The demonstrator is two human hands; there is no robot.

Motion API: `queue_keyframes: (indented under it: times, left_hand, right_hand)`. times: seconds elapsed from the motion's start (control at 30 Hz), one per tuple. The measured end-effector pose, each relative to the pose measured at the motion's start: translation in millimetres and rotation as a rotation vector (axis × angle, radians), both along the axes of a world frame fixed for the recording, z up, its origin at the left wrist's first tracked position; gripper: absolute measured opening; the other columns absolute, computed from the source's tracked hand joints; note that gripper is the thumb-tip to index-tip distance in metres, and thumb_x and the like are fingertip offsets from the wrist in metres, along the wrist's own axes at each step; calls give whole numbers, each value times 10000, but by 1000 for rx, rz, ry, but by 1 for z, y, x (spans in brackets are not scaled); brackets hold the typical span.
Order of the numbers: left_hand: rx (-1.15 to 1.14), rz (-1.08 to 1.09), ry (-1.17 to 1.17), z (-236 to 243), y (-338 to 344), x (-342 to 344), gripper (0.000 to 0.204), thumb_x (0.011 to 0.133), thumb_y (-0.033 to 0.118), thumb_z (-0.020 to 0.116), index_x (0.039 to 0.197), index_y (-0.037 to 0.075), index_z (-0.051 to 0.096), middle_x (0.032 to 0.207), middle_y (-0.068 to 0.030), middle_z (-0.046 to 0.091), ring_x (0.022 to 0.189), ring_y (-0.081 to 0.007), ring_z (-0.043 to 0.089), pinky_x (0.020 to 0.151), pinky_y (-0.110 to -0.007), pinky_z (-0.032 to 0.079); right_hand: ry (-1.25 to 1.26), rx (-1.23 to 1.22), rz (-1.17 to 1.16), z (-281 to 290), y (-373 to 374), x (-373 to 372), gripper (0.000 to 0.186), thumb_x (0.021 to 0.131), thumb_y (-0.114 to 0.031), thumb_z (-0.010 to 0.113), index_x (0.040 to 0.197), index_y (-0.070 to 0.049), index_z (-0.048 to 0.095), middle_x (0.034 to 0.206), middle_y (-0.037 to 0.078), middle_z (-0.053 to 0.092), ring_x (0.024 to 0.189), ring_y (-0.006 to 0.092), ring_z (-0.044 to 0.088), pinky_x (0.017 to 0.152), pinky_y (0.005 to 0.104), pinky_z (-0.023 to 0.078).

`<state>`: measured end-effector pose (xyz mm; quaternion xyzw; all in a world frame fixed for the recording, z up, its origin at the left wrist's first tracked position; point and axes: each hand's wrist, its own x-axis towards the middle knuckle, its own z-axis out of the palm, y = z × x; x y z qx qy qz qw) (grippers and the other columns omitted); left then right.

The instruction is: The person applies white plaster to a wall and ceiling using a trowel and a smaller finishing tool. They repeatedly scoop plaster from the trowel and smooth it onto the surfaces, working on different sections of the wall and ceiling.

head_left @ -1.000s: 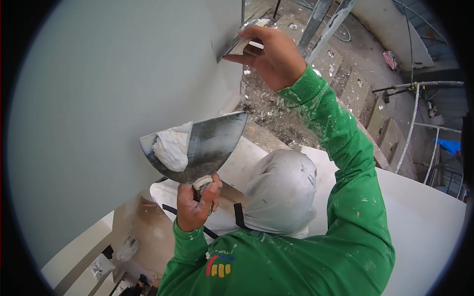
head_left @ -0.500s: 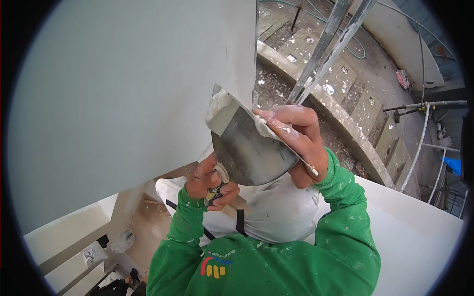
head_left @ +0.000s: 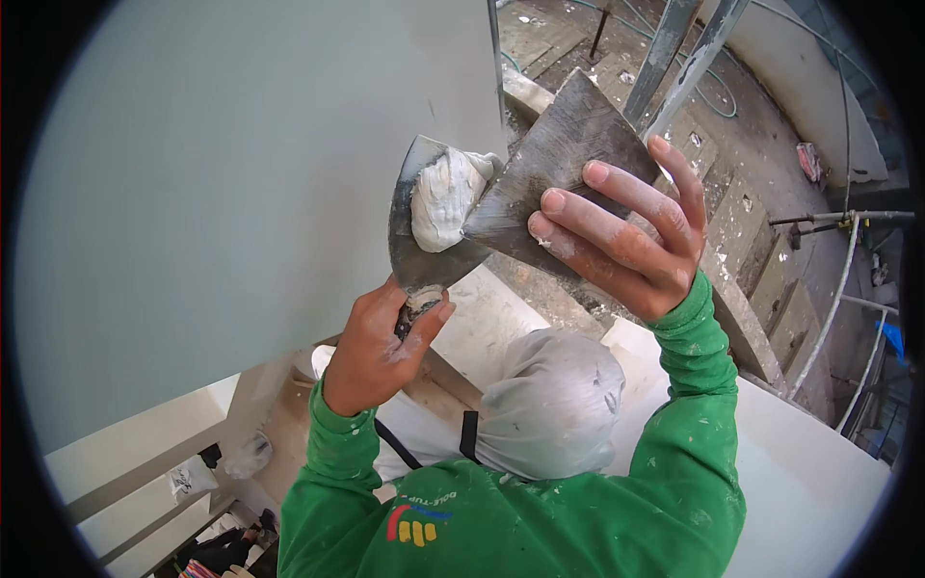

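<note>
My left hand (head_left: pixel 376 342) is closed round the handle of a broad metal putty knife (head_left: pixel 429 260) at centre. A thick lump of white putty (head_left: pixel 443 197) sits on its blade. My right hand (head_left: pixel 631 241) grips a second flat metal blade (head_left: pixel 568 125), its fingertips spread on the smudged face. This blade's lower left corner meets the putty and overlaps the left knife. Both hands are dusted with white, and so are the green sleeves. Behind them on the left stands a smooth pale grey wall panel (head_left: pixel 222 183).
A rounded bulge of pale fabric (head_left: pixel 544 405) is below my hands. At right are metal posts (head_left: pixel 694 67), debris-strewn boards (head_left: pixel 752 241), hoses and scaffold rails (head_left: pixel 824 318). A white ledge (head_left: pixel 790 448) curves at lower right. Lower left holds pale steps (head_left: pixel 145 433), bags and dark items (head_left: pixel 222 549).
My right hand's blade came down from the wall onto the left knife and is now turned face up to view. The left knife has turned more upright, its putty gathered in a lump.
</note>
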<state>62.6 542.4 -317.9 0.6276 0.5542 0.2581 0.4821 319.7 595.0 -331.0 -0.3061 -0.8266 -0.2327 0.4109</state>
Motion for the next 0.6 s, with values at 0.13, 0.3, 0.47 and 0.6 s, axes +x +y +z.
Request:
queue_keyframes:
  times: [0.13, 0.3, 0.47, 0.6]
  left_hand:
    - [107, -73, 17, -1, 3, 6, 160, 835, 62, 609, 963, -23, 568, 790, -142, 599, 652, -264, 569, 643, -334, 449]
    - [121, 204, -100, 8, -10, -2, 151, 860, 59, 579, 972, -34, 542, 755, -103, 568, 572, -157, 526, 466, -276, 421]
    - [245, 408, -313, 18, -34, -21, 187, 875, 51, 551, 1014, -42, 469, 786, -123, 547, 545, -110, 496, 374, -218, 392]
    - [175, 379, -293, 5, -40, -28, 210, 874, 38, 540, 1041, -38, 438, 822, -141, 547, 546, -109, 496, 390, -225, 421]
  right_hand:
    - [-48, -75, 110, -3, 7, -10, 281, 678, -243, 704, 959, -261, 701, 1078, -113, 613, 1023, 140, 562, 1009, 422, 410]
    - [-202, -172, 133, -29, 18, -5, 311, 708, -230, 654, 1018, -226, 676, 1084, -85, 611, 1022, 139, 558, 942, 374, 446]
    - [590, -587, 186, -97, 38, -12, 396, 767, 15, 568, 1151, -78, 602, 1140, 72, 595, 1024, 256, 564, 900, 378, 441]
    - [942, -575, 30, -145, 56, -56, 463, 763, 89, 520, 1216, -4, 524, 1153, 148, 542, 1054, 321, 518, 904, 373, 420]
